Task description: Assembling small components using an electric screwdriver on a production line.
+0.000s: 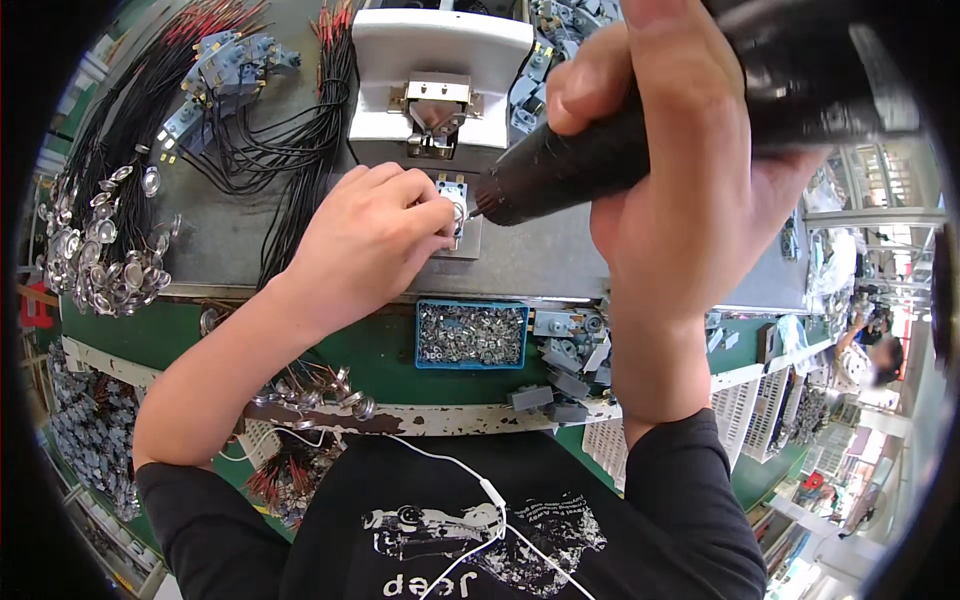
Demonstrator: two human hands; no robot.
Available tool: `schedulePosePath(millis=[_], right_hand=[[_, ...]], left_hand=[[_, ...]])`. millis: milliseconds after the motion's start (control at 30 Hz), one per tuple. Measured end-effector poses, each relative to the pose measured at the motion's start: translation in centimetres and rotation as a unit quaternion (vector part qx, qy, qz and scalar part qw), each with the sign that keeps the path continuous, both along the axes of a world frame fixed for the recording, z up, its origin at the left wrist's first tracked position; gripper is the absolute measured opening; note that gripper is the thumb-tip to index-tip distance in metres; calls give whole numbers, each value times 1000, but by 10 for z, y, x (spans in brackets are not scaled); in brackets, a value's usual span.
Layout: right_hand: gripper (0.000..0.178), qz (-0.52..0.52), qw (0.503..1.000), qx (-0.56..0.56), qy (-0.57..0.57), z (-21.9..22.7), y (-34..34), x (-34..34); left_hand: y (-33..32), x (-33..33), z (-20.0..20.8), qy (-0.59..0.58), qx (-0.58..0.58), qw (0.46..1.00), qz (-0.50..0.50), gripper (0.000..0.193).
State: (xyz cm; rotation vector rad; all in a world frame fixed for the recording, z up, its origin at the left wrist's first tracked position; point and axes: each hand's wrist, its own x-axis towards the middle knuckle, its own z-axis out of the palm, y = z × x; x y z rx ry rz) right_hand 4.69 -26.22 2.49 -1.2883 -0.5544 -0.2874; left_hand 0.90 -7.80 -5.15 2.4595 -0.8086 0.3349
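My right hand [690, 190] is wrapped round a thick black power screwdriver [575, 170], held at a slant with its nose down to the left. The thin bit at its nose meets or nearly meets a small blue-grey part with metal terminals [452, 189]. My left hand [372, 235] steadies that part from the left, thumb and fingers closed at its edge; the fingertips hide some of it. Under the part is a small metal block [462, 252] on the grey work surface. A white machine housing with a metal mechanism [438, 95] stands just beyond.
Left lie black wires [285, 170] with red ends, round metal discs [100, 250] and blue-grey parts [225, 70]. A blue tray [417, 340] of small metal pieces sits nearer me, beside more grey parts [565, 375]. Another person [855, 365] is far right.
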Motion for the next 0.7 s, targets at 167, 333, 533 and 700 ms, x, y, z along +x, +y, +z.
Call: schedulePosePath(millis=[167, 333, 533, 700], right_hand=[[53, 9, 1000, -17, -4, -5, 7, -4], [50, 20, 999, -35, -10, -6, 10, 1], [46, 40, 997, -57, -18, -9, 17, 4], [39, 71, 991, -78, -79, -8, 24, 22]], left_hand=[[0, 3, -7, 46, -23, 999, 13, 18], [-2, 2, -5, 61, -46, 997, 32, 29], [0, 1, -8, 67, -42, 996, 41, 33], [1, 6, -12, 74, -15, 996, 35, 38]])
